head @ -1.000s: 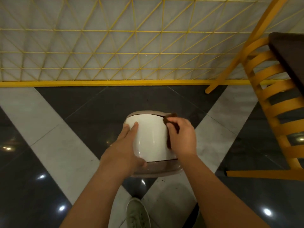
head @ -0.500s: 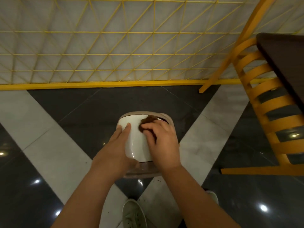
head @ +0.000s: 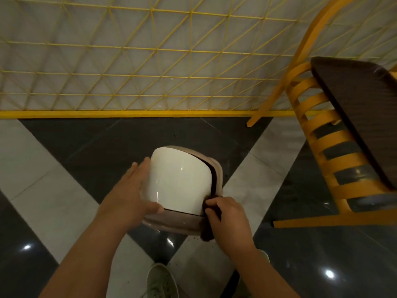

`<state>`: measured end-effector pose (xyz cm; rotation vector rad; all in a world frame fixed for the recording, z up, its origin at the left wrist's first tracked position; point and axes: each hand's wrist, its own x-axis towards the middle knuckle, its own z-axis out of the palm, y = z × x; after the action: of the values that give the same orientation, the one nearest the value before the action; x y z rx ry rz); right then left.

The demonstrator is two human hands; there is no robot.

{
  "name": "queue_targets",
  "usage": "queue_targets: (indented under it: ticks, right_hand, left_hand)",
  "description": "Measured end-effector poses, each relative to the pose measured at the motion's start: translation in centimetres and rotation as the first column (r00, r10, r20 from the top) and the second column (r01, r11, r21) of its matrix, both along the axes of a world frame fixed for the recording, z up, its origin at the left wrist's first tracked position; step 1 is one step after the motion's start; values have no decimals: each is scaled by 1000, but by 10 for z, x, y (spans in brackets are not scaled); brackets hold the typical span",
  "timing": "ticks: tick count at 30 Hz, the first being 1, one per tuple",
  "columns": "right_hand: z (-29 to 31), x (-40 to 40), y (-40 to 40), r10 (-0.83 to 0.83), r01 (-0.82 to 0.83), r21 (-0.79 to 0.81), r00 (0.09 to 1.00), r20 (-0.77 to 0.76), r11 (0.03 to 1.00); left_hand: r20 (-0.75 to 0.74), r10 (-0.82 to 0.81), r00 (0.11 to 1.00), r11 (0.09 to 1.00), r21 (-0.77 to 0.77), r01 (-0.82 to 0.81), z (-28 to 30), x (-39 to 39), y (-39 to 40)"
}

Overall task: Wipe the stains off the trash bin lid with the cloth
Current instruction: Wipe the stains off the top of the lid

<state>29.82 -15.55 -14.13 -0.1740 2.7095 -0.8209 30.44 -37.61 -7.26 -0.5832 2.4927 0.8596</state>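
While a pale shoe (head: pixel 162 280) shows at the bottom edge of the frame, the two forearms reach up from there to the trash bin lid (head: pixel 179 179) in the lower middle. The right hand (head: pixel 228 220) is clenched around a dark brown cloth (head: pixel 209 220), pressing it against the lid's lower right corner, where the white swing flap meets the beige rim. The left hand (head: pixel 131 196) lies open and flat against the lid's left side, thumb hooked across the near edge, bracing it rather than gripping.

To do this step well, I judge the left palm should stay firm so the flap does not swing under pressure, while the cloth is drawn along the dark seam on the right and around the beige rim, where grime is likeliest to collect. Folding to a clean face of the cloth would avoid smearing. No stain can be made out on the glossy white surface.

Dark specks dot the black-and-white tiled floor (head: pixel 53 190) just below the lid. Farther off, a yellow slatted chair (head: pixel 326 134) stands at the right, and a yellow lattice fence (head: pixel 129 61) fills the upper frame.

No brand, label or writing can be read anywhere.
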Motion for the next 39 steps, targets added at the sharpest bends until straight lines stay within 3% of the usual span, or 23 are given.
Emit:
queue_targets:
  ticks: [5,15,21,27,29,33,36,39]
  right_hand:
    - [0,37,-21,-3,8,-123,999,45,992]
    - [-4,71,-60,155,-124,-223,980,128,967]
    - [10,66,-53,167,-139,-280,983,79,950]
    - [53,12,-24,-196,189,-355,980,18,916]
    - [62,-14,-24,-215,173,-351,973,-83,920]
    - [63,-45,-54,62,-79,-55,962,-266,995]
    - [49,-46,-95,402,-371,154,854,-329,916]
    - [41,-55,-116,430,-412,131,828,-358,902]
  left_hand:
    - [-87,273,958,962,18,-273,-9,7,-19]
    - [-147,470,871,876,204,-438,-14,4,-17]
    - [-200,421,885,900,210,-381,-18,0,-13]
    - [-63,173,983,964,217,-155,-22,5,-12]
    - [-49,142,989,972,194,-130,-23,6,-9]
    - [-70,171,983,976,146,-159,-25,2,-5]
    - [-96,167,981,979,133,-154,-27,0,-4]
    - [-126,165,978,979,139,-147,-30,1,-6]
